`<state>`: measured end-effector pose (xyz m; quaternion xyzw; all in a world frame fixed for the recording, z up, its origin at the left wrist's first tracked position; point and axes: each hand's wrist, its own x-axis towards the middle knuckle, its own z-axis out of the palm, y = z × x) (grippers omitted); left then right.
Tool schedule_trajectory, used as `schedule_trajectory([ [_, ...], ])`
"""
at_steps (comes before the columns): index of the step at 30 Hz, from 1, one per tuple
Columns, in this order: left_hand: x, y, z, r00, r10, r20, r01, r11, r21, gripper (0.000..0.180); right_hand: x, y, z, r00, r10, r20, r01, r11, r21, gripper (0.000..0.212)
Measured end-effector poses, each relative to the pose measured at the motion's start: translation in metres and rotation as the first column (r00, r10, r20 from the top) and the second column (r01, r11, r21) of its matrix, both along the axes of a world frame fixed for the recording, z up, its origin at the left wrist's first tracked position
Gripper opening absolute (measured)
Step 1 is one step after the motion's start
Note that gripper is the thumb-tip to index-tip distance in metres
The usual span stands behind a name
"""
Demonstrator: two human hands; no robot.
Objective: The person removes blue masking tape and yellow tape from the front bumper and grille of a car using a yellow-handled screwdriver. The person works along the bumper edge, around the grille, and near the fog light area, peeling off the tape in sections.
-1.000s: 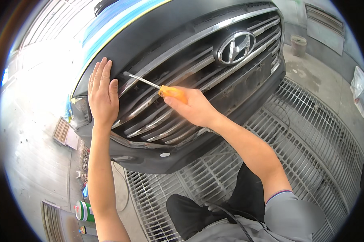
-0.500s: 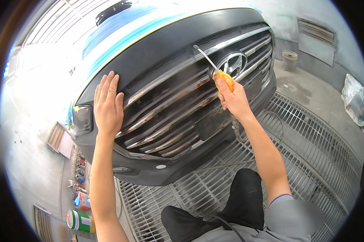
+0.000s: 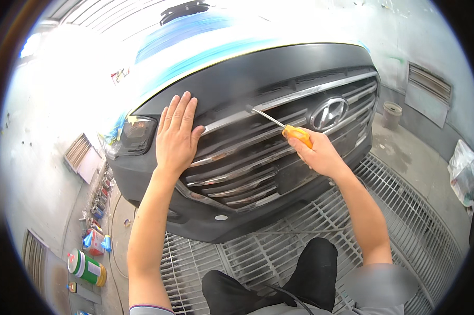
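Observation:
My left hand [image 3: 176, 139] lies flat on the matte black front bumper [image 3: 226, 86] of a car, fingers stretched out, beside the left end of the chrome grille. In my right hand [image 3: 323, 155] is a screwdriver [image 3: 296, 134] with an orange handle and a long metal shaft. Its shaft points up and to the left. The far end lies at the upper edge of the top chrome strip [image 3: 302, 96], close to the black panel; whether it touches is unclear. Just right of the handle sits the round chrome emblem [image 3: 329, 114] on the slatted grille [image 3: 231, 184].
Blue and white masking film [image 3: 195, 55] covers the hood, and a headlight [image 3: 135, 135] is at the left. Metal floor grating [image 3: 279, 244] runs beneath. Along the left wall stand several cans and a green-and-white bucket [image 3: 87, 268]. A grey bucket [image 3: 391, 113] and plastic bag [image 3: 461, 173] are at right.
The view has shifted, with the car lower and further right. The screwdriver now lies flatter, and its far end is further left of the emblem. My left hand stays on the bumper.

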<state>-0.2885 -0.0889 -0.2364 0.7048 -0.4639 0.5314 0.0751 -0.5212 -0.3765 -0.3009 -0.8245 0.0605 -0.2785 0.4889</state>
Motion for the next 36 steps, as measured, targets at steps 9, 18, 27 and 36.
schedule_trajectory([
  [9, 0.01, 0.029, -0.018, 0.995, -0.086, -0.057, 0.083, 0.995, -0.057, 0.065, 0.009, 0.028, 0.03, 0.998, 0.048, 0.043, -0.036, 0.968, -0.248, 0.038],
  [18, 0.011, 0.031, -0.024, 0.986, -0.136, -0.093, 0.129, 0.989, -0.079, 0.061, 0.007, 0.045, 0.044, 0.999, 0.029, -0.038, -0.04, 0.942, -0.333, 0.045],
  [27, 0.014, 0.035, -0.023, 0.987, -0.148, -0.068, 0.141, 0.986, -0.092, 0.066, 0.012, 0.064, 0.041, 1.0, -0.02, -0.003, 0.018, 0.944, -0.331, 0.045],
  [36, 0.015, 0.034, -0.024, 0.985, -0.16, -0.068, 0.153, 0.984, -0.093, 0.065, 0.013, 0.07, 0.036, 1.0, -0.019, 0.017, 0.024, 0.945, -0.327, 0.045],
])
